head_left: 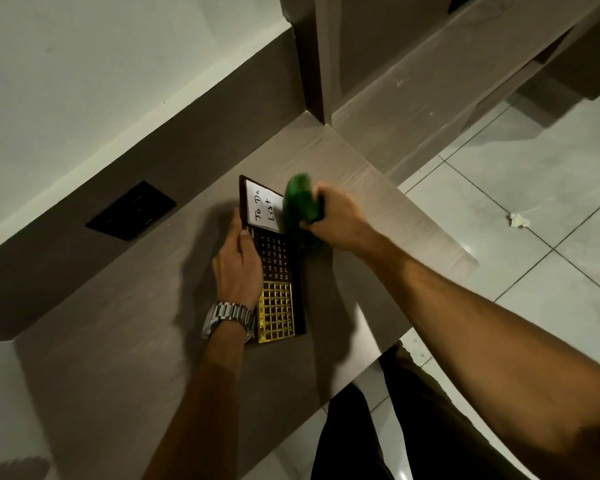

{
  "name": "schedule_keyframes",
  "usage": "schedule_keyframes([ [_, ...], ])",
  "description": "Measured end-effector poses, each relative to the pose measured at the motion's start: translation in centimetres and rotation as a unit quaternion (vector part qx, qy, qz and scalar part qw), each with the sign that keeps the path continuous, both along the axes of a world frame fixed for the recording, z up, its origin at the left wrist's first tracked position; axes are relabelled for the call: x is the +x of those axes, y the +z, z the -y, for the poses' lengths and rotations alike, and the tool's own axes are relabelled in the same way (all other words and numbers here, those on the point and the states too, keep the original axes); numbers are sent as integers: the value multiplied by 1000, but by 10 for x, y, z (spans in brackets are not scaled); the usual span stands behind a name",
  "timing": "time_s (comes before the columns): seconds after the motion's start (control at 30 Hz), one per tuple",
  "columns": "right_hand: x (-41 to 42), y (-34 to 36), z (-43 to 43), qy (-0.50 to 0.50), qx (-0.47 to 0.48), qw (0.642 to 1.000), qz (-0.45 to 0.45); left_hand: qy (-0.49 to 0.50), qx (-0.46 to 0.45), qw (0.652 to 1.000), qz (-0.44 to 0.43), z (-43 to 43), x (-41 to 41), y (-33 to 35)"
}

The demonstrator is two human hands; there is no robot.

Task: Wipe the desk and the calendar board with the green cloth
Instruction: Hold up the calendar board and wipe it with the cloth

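A dark wooden calendar board (278, 258) lies on the light wood desk (125, 358). It has a white "To Do List" panel at its far end, a number grid in the middle and a gold grid at its near end. My left hand (238, 268), with a metal watch on the wrist, holds the board's left edge, thumb on its face. My right hand (340, 220) grips the bunched green cloth (300, 207), which is blurred and lies against the board's right edge beside the white panel.
A black socket plate (131, 210) sits in the brown back panel behind the desk. An upright partition (321, 57) stands at the desk's far corner. A crumpled white scrap (519, 220) lies on the tiled floor to the right. My dark trousers (378, 438) are below the desk edge.
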State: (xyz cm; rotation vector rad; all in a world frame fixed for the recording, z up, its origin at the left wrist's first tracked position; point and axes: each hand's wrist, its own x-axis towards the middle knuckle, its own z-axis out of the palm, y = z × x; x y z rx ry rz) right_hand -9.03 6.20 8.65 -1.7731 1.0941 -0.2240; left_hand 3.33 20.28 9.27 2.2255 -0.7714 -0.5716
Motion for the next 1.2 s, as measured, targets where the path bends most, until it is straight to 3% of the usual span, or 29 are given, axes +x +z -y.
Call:
schedule_keyframes([
  [0.1, -3, -1, -8, 236, 104, 962, -93, -7, 3, 1000, 1, 2, -2, 0],
  [0.17, -1, 2, 4, 193, 140, 970, -56, -9, -1, 1000, 5, 3, -2, 2],
  [0.23, 6, 4, 13, 53, 48, 997, 4, -6, -3, 1000, 8, 5, -1, 2],
  [0.3, 11, 0, 10, -38, -28, 998, 43, -1, -6, 1000, 7, 4, -1, 3],
  [0.33, 11, -3, 4, -29, -23, 999, 40, 0, -8, 1000, 6, 3, -2, 3],
  [0.4, 7, -10, -10, 95, 41, 994, -21, -6, -5, 1000, 6, 3, -3, 2],
  [0.47, 2, -9, -12, 216, 138, 964, -75, -12, -6, 1000, 8, 3, -3, 1],
  [0.5, 2, -7, -7, 224, 163, 958, -72, -10, -7, 1000, 9, 4, -2, 2],
  [0.53, 4, -6, -1, 197, 145, 968, -53, -7, -6, 1000, 6, 4, -2, 2],
  [0.6, 10, -6, 7, 86, 23, 996, -10, 6, -5, 1000, -5, 4, -1, 2],
  [0.67, 13, -9, 5, -18, -71, 997, 37, 9, -8, 1000, -10, 5, 0, 2],
  [0.7, 12, -12, 0, -38, -71, 995, 54, 6, -8, 1000, -9, 6, 0, 2],
  [0.77, 8, -19, -15, 10, -47, 998, 45, 1, -5, 1000, -6, 8, -2, 1],
  [0.83, 4, -25, -34, 104, -36, 994, -19, 0, -7, 1000, -2, 6, -3, 0],
  [0.93, -2, -19, -48, 239, 60, 962, -117, -2, 0, 1000, -5, 1, -2, 0],
  [1.0, -8, -11, -47, 300, 109, 938, -135, 1, 11, 1000, -4, 0, 0, 1],
  [1.1, -17, 5, -33, 267, 173, 946, -62, -3, 11, 1000, -12, 2, -1, 3],
  [1.2, -15, 12, -23, 79, 238, 962, 112, 8, 4, 999, -33, 6, -2, 6],
])
